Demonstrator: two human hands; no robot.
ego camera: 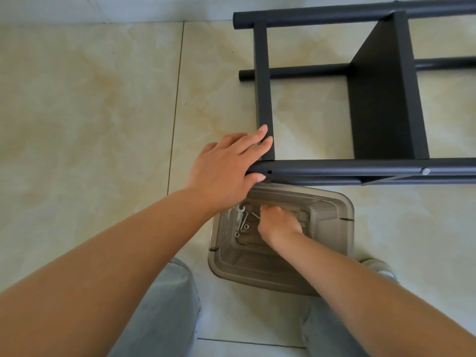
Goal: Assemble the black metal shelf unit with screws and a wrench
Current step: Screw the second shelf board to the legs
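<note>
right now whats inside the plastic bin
In the plastic bin lie a small wrench, bolts and nuts. The right hand reaches in; whatever its fingers hold is covered.

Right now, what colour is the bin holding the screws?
The bin is translucent grey-brown, seen best in the head view.
</note>
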